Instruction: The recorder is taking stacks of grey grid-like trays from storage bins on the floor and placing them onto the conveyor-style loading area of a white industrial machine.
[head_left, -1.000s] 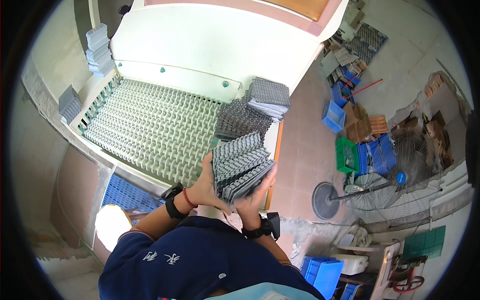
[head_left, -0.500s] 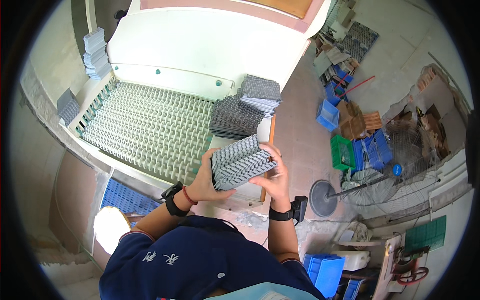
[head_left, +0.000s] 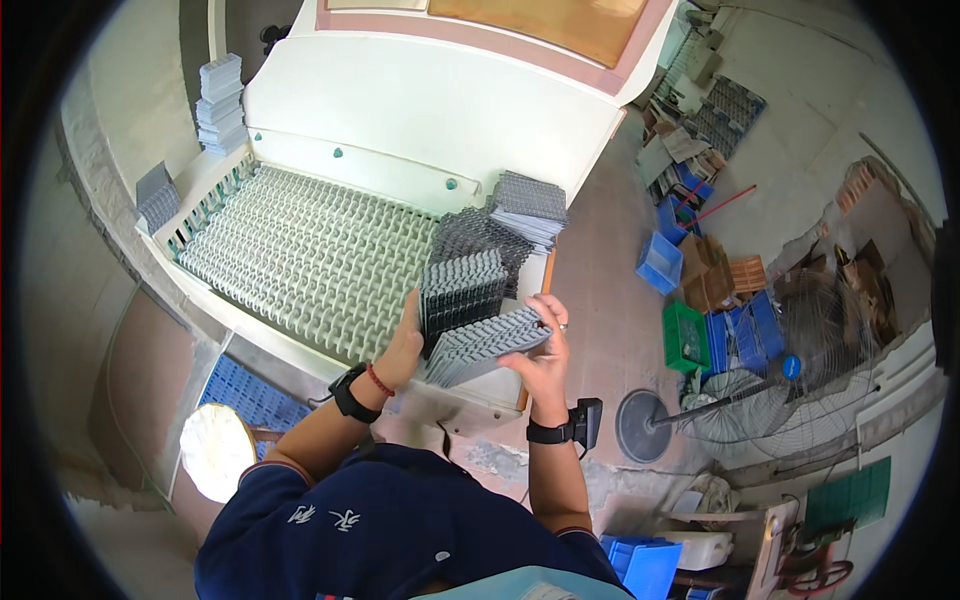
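Above the near right corner of the roller machine, a bundle of thin panels with grey patterned edges is split in two. My left hand holds the dark-faced part, a panel stack, by its left side; most of its fingers are hidden behind. My right hand grips the other part, a tilted panel bundle, at its right end, thumb in front. The two parts fan apart at the right and come close together at the left. Just beyond lie a dark panel pile and a neater panel stack.
White rollers fill the machine bed. Light panel stacks and a small grey stack stand on its left edge. A round stool is at lower left. Right are blue bins, a green crate and a standing fan.
The bundle, held together before, is now parted into two. My right hand's part is tilted down; the left hand's part stands higher, showing a dark face. The view has shifted slightly.
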